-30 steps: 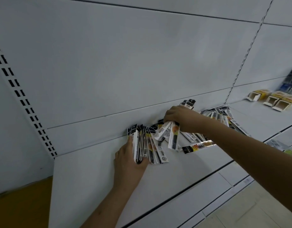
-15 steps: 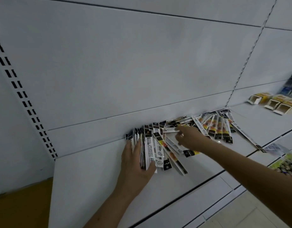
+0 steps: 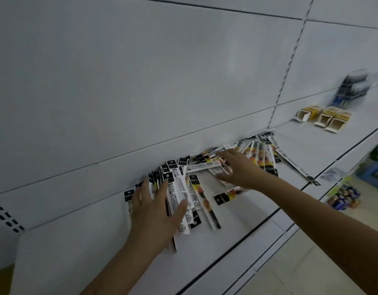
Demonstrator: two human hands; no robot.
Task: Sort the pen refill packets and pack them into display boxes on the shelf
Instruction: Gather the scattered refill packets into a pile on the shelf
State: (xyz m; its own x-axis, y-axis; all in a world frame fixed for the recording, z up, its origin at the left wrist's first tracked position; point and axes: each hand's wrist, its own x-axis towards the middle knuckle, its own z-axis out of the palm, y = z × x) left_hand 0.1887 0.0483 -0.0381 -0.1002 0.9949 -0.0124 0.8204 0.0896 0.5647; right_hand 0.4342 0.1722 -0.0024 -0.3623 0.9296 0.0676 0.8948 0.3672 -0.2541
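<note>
Head view, near to far. Left hand (image 3: 156, 211) lies flat on a gathered stack (image 3: 179, 194) of refill packets near the shelf's (image 3: 77, 262) front-left part, fingers (image 3: 162, 188) straight and spread, thumb along the stack's right side; pressing, not grasping. Right hand (image 3: 239, 169) hovers or rests over the loose packets (image 3: 207, 165) mid-shelf, fingers released and splayed; contact unclear.

More packets (image 3: 262, 152) fan out against the back panel (image 3: 141, 81), one strip (image 3: 296, 167) trailing toward the front edge. Display boxes (image 3: 324, 118) sit well apart at the far right, open, yellow-topped card. A dark blue pack (image 3: 352, 88) behind them is blurred.

Materials: packets are long, thin, glossy strips with black header tabs, white or orange backs. Shelf is smooth painted metal.

Risks, as judgement: slick strips on slick metal slide easily; a sweep by the right hand could push the front-edge strip off. The stack may splay if the flat hand lifts. White and orange kinds overlap, so mixing is likely.
</note>
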